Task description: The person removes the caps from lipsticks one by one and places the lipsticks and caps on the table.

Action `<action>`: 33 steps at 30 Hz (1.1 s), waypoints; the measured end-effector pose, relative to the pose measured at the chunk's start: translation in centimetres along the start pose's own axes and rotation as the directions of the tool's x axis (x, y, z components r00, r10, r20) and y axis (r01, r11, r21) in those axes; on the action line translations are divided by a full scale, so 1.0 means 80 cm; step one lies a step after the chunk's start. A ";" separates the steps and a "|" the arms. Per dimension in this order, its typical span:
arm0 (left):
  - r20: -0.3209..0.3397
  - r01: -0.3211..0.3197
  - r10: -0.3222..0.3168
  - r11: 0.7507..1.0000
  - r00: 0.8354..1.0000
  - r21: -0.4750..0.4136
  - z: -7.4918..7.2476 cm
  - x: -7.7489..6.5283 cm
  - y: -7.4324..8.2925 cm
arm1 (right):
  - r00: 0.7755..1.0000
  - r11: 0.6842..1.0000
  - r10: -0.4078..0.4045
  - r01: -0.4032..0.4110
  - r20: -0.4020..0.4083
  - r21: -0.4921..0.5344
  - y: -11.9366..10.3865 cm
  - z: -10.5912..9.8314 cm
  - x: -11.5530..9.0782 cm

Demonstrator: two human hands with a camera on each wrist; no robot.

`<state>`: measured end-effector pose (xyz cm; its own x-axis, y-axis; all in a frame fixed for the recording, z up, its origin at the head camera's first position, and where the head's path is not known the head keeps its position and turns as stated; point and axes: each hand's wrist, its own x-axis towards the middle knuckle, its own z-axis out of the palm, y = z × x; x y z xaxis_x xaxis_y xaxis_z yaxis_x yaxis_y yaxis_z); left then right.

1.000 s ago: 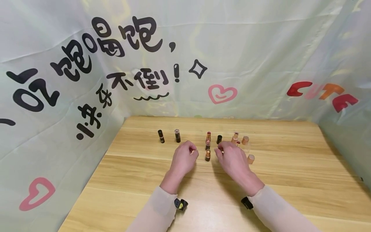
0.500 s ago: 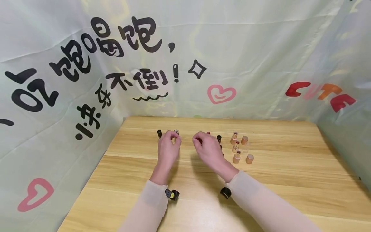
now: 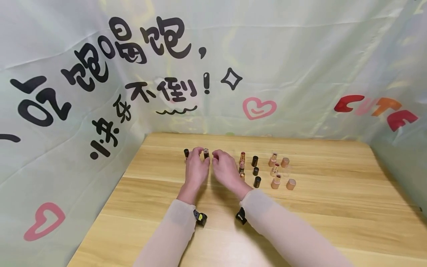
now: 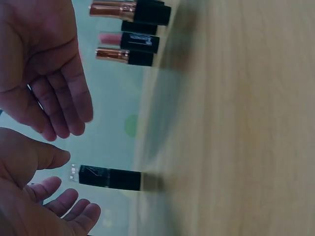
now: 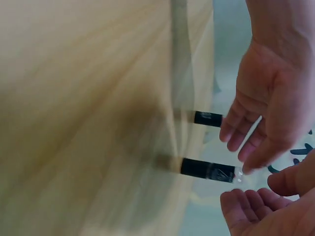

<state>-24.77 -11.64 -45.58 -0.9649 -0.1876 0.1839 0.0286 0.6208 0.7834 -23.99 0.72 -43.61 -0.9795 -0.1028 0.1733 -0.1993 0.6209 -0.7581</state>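
A black lipstick tube (image 3: 206,153) with a clear top stands upright on the table between my two hands. My left hand (image 3: 196,167) is at its left, fingers spread and relaxed, the thumb right by the clear top in the left wrist view. On the other side my right hand (image 3: 227,168) reaches in with loosely bent fingers, holding nothing. Another black tube (image 5: 208,118) stands further left, partly hidden behind my left hand in the head view. Right of my right hand, several uncapped black-and-gold lipsticks (image 3: 242,157) stand in a column, the nearest partly covered by my wrist.
Black caps (image 3: 255,161) stand in a column beside the uncapped lipsticks. Further right are rose-gold lipsticks (image 3: 272,159), rose-gold caps (image 3: 285,162) and a faint clear cap (image 3: 286,172). Printed curtain (image 3: 300,66) encloses the back and sides of the wooden table (image 3: 333,207).
Both hands have moved left from the uncapped lipstick column to the clear-topped black tube. Their pinched fingers have loosened, and the column and black caps have come back into view.
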 end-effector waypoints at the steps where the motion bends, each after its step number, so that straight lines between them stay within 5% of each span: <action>1: 0.005 0.003 -0.003 1.000 1.000 0.002 0.001 0.001 -0.001 | 1.000 1.000 0.006 -0.006 0.008 0.004 0.000 0.003 0.000; 8: 0.009 0.014 -0.014 1.000 1.000 0.008 0.007 0.012 -0.006 | 0.999 0.999 0.031 -0.032 0.022 0.012 0.001 0.014 0.002; 19: 0.079 0.115 -0.113 0.993 0.990 -0.013 0.017 0.026 -0.017 | 0.996 0.995 0.081 -0.083 0.041 0.047 0.008 0.021 0.008; 33: 0.071 0.110 -0.110 0.994 0.991 -0.006 0.021 0.034 -0.025 | 0.994 0.992 0.102 -0.105 0.048 0.068 0.012 0.024 0.010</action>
<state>-27.87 -12.10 -47.64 -0.9782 -0.2002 0.0545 -0.0764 0.5917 0.8026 -25.00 -0.26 -45.39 -0.9950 -0.0765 0.0646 -0.0969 0.5738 -0.8132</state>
